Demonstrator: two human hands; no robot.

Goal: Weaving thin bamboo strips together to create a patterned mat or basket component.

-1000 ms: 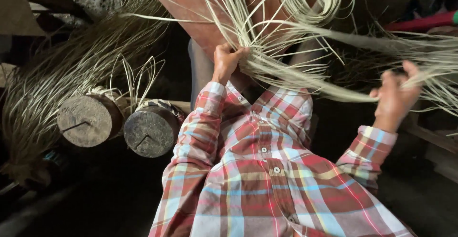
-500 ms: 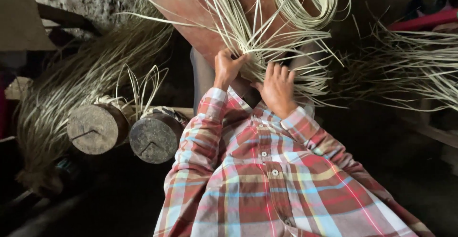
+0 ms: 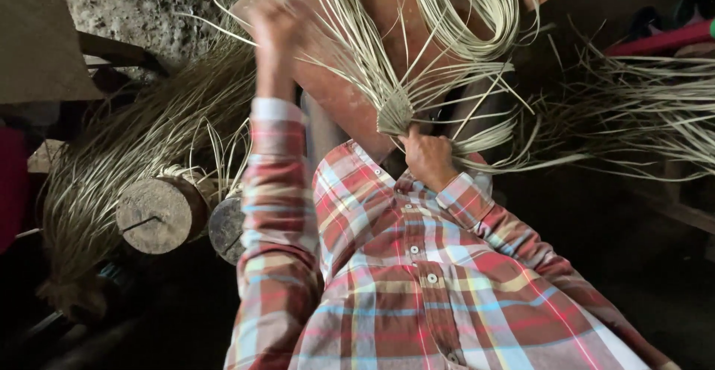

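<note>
Up at twelve o'clock of the head view, the left hand [image 3: 274,31] is raised and motion-blurred among the pale straw strands [image 3: 350,50]; whether its fingers are pinching a strand or spread I cannot tell. Half a second ago it sat low beside the right hand at the centre of the fan; now it has swept upward and out toward eleven o'clock, which I judge to be a strand being drawn away from the bundle. The right hand [image 3: 426,158] has stayed put, its fingers closed around the gathered base of the small woven piece [image 3: 395,113], from which the strands radiate over the reddish wooden board [image 3: 335,94]. A second ago that right hand was flung far out toward three o'clock; it now anchors the work just above the plaid shirt [image 3: 402,281]. At nine o'clock two round wooden blocks [image 3: 156,214] stand wrapped in more straw, with loose straw heaped behind them and another sheaf lying out at three o'clock.
</note>
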